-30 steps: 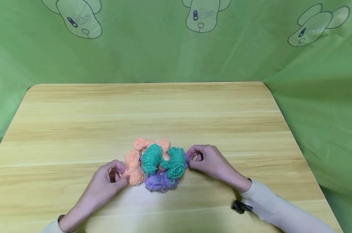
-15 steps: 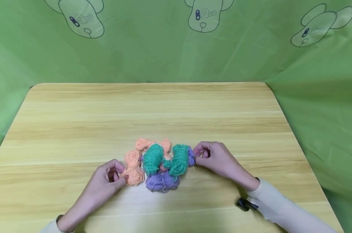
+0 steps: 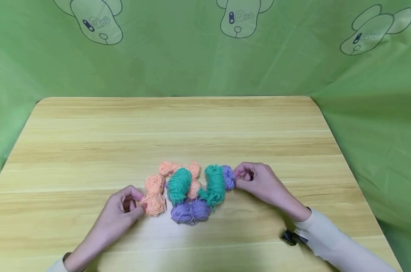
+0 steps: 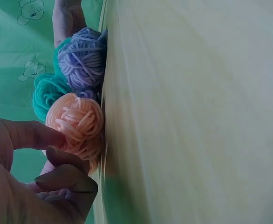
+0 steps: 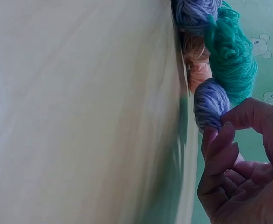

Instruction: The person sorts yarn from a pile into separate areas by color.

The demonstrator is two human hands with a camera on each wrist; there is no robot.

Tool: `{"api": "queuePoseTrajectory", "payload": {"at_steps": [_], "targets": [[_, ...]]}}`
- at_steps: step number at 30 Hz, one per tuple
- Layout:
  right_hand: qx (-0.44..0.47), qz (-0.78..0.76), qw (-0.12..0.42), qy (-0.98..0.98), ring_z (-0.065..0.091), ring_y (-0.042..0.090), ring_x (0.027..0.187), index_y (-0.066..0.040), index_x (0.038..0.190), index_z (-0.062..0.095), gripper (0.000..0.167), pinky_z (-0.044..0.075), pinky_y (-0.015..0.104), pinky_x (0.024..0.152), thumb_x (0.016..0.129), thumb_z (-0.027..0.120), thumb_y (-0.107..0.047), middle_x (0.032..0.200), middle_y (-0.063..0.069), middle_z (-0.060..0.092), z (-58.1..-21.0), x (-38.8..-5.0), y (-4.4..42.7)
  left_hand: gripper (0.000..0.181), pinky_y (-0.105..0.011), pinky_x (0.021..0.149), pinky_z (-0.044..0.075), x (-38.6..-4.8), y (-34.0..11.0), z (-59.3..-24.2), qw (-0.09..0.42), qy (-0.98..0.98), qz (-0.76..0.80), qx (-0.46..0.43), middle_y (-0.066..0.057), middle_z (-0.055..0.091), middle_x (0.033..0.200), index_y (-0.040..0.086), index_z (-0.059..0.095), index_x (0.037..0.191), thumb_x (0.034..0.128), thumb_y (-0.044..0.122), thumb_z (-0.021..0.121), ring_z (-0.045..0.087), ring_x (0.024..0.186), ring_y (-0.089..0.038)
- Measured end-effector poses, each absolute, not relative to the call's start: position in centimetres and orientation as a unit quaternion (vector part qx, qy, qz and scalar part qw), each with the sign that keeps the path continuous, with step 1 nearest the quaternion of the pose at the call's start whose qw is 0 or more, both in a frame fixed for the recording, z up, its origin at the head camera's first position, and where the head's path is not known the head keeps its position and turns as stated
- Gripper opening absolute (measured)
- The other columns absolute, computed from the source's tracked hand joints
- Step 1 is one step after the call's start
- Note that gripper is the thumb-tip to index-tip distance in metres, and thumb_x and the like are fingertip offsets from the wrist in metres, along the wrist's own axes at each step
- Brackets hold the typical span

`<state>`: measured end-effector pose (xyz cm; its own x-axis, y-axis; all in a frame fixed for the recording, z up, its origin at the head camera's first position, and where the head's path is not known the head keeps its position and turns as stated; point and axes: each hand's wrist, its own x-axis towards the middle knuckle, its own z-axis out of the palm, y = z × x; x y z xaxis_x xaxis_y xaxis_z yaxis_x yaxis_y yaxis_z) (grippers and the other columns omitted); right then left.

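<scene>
My left hand (image 3: 121, 211) pinches strands of a peach yarn skein (image 3: 154, 194) at the left of a small heap. On the opposite side, my right hand (image 3: 260, 183) pinches the end of a purple yarn skein (image 3: 228, 177). A teal skein (image 3: 215, 185) leans on that purple one, as the right wrist view (image 5: 232, 58) also has it. Another teal skein (image 3: 179, 186) lies on top of the heap's middle. At the front is a second purple skein (image 3: 191, 211), and more peach yarn (image 3: 168, 167) lies behind, partly covered.
The heap lies on a wood-grain table (image 3: 178, 128). A green curtain (image 3: 178, 68) printed with animal heads hangs behind and beside it. A small black device (image 3: 290, 238) hangs at the right sleeve.
My right hand has moved right and slightly away, drawing the purple skein out of the heap. The right teal skein has shifted right and turned. The left peach skein has moved slightly left.
</scene>
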<state>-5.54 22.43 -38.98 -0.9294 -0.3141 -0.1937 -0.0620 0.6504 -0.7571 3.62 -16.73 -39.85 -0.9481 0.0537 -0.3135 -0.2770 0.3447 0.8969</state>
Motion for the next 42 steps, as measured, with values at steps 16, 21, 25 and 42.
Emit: {"api": "queuePoseTrajectory", "payload": {"at_steps": [16,21,25,42], "targets": [[-0.082,-0.409,0.138,0.898,0.06,0.02,0.072,-0.007,0.102,0.077,0.011,0.05,0.026,0.063,0.091,0.079,-0.006,0.079,0.002,0.065,-38.7,-5.4,24.0,0.018,-0.026,0.056,0.042,3.5,-16.8,-40.3,0.144,0.799,0.581,-0.058,-0.003,0.052,0.074,0.001,0.066,0.102,0.0912,-0.004,0.079,0.049,0.064,-0.015],[-0.082,-0.407,0.129,0.901,0.06,0.02,0.073,-0.006,0.104,0.076,0.012,0.05,0.026,0.063,0.091,0.077,-0.004,0.08,0.003,0.066,-38.4,-5.5,24.5,0.019,-0.026,0.056,0.042,3.5,-16.7,-40.2,0.149,0.8,0.578,-0.06,-0.004,0.053,0.075,0.002,0.066,0.103,0.0904,-0.003,0.08,0.049,0.064,-0.016],[-0.076,-0.407,0.123,0.902,0.059,0.02,0.073,-0.005,0.105,0.075,0.013,0.049,0.026,0.063,0.092,0.077,-0.004,0.08,0.004,0.065,-38.1,-5.6,25.0,0.019,-0.026,0.056,0.042,3.5,-16.6,-40.1,0.153,0.799,0.579,-0.057,-0.004,0.053,0.075,0.002,0.067,0.102,0.0904,-0.002,0.08,0.049,0.065,-0.016],[-0.041,-0.44,0.062,0.895,0.058,0.013,0.072,0.003,0.114,0.07,0.017,0.049,0.022,0.059,0.098,0.075,0.0,0.087,0.006,0.066,-37.8,-5.6,29.4,0.018,-0.026,0.056,0.042,3.4,-16.5,-40.0,0.156,0.801,0.575,-0.057,-0.004,0.055,0.074,0.003,0.069,0.101,0.0907,0.003,0.084,0.05,0.064,-0.016]]}}
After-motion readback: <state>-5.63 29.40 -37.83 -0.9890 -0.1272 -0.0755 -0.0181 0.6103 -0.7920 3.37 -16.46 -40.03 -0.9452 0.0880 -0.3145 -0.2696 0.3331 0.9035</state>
